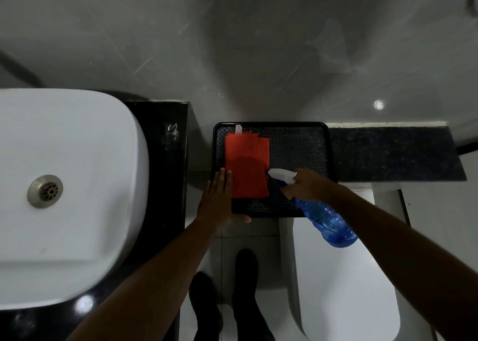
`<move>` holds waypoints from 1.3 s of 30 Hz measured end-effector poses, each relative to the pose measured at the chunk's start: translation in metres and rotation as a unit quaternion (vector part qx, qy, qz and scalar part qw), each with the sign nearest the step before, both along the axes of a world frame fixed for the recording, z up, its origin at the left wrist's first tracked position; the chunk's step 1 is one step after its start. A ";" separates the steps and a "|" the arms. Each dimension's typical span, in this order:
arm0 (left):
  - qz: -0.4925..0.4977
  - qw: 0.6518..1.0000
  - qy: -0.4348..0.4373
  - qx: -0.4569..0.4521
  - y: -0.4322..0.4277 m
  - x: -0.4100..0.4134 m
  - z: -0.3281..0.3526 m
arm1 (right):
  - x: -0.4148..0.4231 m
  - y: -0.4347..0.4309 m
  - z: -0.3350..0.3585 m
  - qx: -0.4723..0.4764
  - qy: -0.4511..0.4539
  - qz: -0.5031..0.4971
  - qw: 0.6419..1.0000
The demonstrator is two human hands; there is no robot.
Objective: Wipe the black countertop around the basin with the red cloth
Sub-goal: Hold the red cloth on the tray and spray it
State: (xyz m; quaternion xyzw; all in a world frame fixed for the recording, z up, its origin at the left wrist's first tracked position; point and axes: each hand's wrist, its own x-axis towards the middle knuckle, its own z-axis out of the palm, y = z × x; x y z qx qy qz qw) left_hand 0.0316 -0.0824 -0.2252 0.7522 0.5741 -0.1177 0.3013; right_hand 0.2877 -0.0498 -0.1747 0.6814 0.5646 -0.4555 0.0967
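Red cloth: lies folded flat in the left half of a black tray, a small white tag at its far edge; not yet lifted.
Handling: it looks soft, light and limp, so it will likely sag and unfold when raised; no risk of breakage, little of slipping.
Where to take hold: judged best at the near left edge or corner, just beside the left hand, pinching through the folded layers so it stays bunched.
Left hand: fingers stretched out flat and together, the tips at the cloth's left edge, the thumb along the tray's near rim; it grips nothing.
Right hand: closed around the neck of a blue spray bottle, whose white nozzle points toward the cloth.
Tray: sits between the basin counter and a dark ledge to the right.
Black counter: glossy, well apart from the cloth, framing the white basin on its right and near sides.
Below: a white toilet and the person's dark shoes on the floor.
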 end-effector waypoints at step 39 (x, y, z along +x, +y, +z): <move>-0.026 0.999 0.042 -0.007 0.006 0.005 0.007 | 0.012 0.013 0.017 0.466 0.195 -0.289 0.813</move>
